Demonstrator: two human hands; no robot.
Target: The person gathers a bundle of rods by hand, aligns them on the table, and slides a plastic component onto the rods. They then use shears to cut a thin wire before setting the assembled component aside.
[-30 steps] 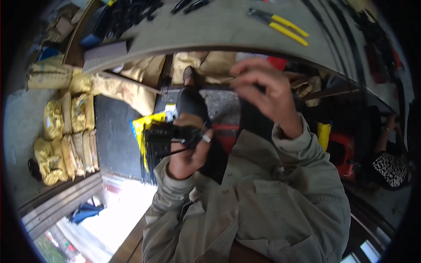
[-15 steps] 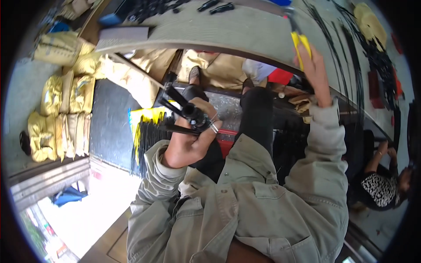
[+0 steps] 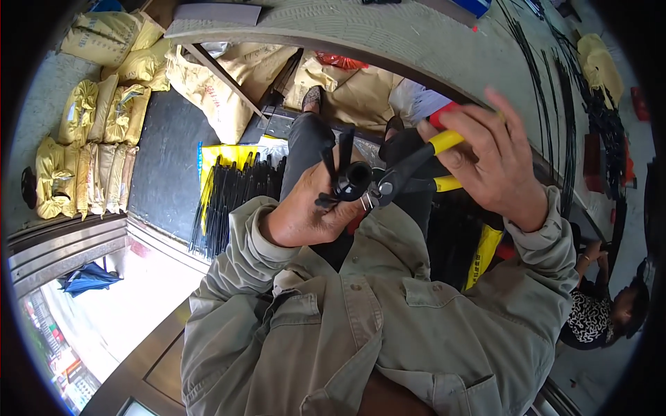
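My left hand (image 3: 302, 211) is closed around a black tubular part (image 3: 349, 184), its round open end facing up and several black arms sticking out around it. In my right hand (image 3: 494, 163) are pliers (image 3: 404, 168) with black levers and yellow grips. The fingers lie loosely about the grips, with some fingertips raised. The plier levers stand apart, and the metal jaws are beside the tubular part, at a thin silvery wire or pin (image 3: 365, 201) near my left thumb. Whether the jaws touch the wire, I cannot tell.
A bundle of thin black rods (image 3: 239, 197) stands left of my legs. Ahead runs a workbench (image 3: 333, 31) with long black strips (image 3: 531, 76) at its right. Filled tan sacks (image 3: 94, 177) are stacked at left. Another person (image 3: 593, 312) sits at far right.
My right hand has brought the pliers from over the bench down to the part in my left hand. The left hand has shifted slightly right, still holding the part.
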